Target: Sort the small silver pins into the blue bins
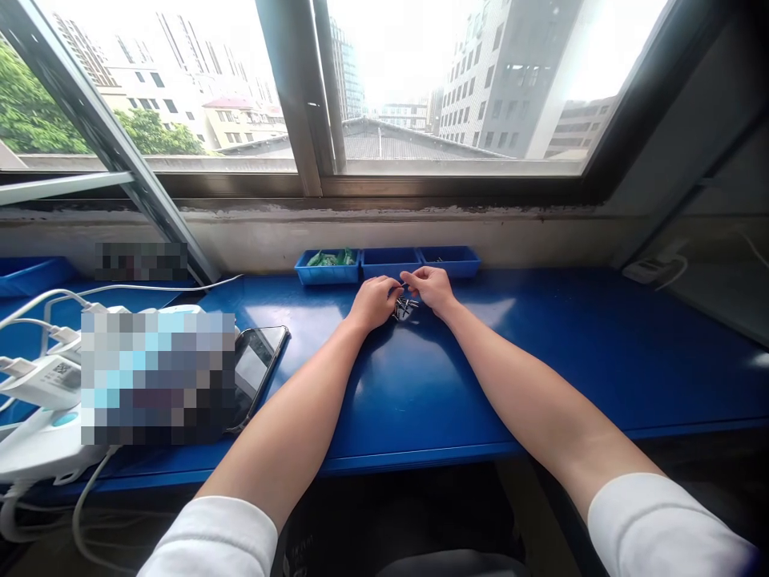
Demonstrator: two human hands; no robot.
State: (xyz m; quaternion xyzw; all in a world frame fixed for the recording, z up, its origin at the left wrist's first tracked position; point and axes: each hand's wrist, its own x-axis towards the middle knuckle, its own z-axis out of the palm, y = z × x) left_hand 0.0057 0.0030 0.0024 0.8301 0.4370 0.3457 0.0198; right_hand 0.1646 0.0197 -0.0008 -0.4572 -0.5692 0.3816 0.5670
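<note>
Both my hands rest on the blue table point(541, 353) just in front of three small blue trays. My left hand point(373, 301) and my right hand point(430, 288) are curled, fingertips pinched together and almost touching each other. Between and under them lies a small heap of dark metal pins or screws point(404, 308). Whatever the fingertips pinch is too small to name. The left tray point(328, 267) holds green parts. The middle tray point(390, 261) looks bare, and the right tray point(450, 260) has a few tiny dark bits.
A black phone point(257, 369) lies at the left of the table beside a blurred-out object. White chargers and cables point(42, 377) crowd the far left. A white power strip point(652, 269) sits on the ledge at right. The window sill runs behind the trays.
</note>
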